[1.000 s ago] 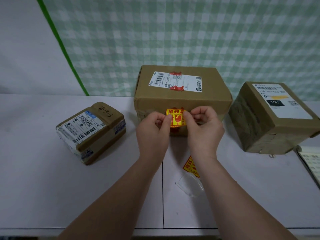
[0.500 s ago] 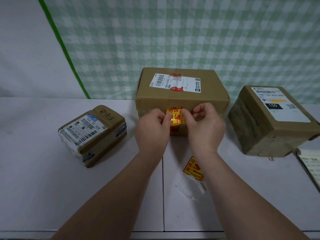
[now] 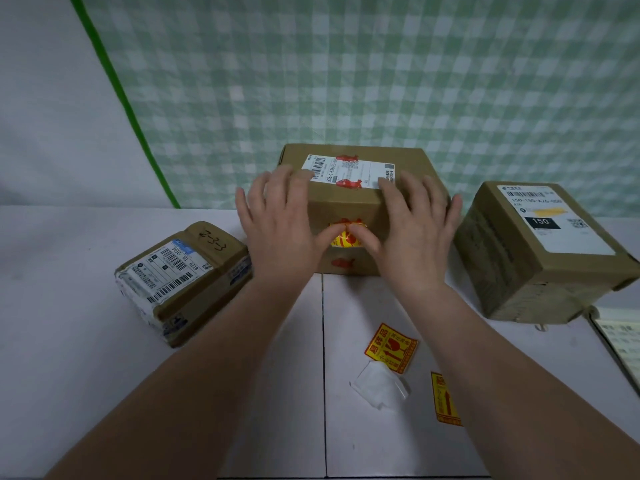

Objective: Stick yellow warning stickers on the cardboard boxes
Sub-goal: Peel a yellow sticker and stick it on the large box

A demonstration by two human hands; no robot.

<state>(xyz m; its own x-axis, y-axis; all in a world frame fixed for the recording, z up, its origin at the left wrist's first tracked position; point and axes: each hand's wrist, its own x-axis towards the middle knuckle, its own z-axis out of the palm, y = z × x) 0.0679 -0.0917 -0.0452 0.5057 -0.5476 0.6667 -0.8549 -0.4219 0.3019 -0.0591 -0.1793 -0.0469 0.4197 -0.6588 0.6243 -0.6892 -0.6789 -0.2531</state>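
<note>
A yellow warning sticker (image 3: pixel 346 239) lies on the front face of the middle cardboard box (image 3: pixel 349 199). My left hand (image 3: pixel 277 223) and my right hand (image 3: pixel 412 223) rest flat on that box with fingers spread, both thumbs pressing on the sticker. A small cardboard box (image 3: pixel 183 282) sits to the left and a third cardboard box (image 3: pixel 540 251) to the right. Two loose yellow stickers lie on the table, one (image 3: pixel 391 348) between my arms and another (image 3: pixel 445 400) partly under my right forearm.
A crumpled clear backing film (image 3: pixel 379 388) lies next to the loose stickers. A notebook (image 3: pixel 620 344) lies at the right edge. The white table (image 3: pixel 86 341) has a seam down its middle. A green checked curtain hangs behind.
Both hands let go of the sticker's edges and spread flat over the box, thumbs now pressing the sticker onto the front face. The camera moved closer.
</note>
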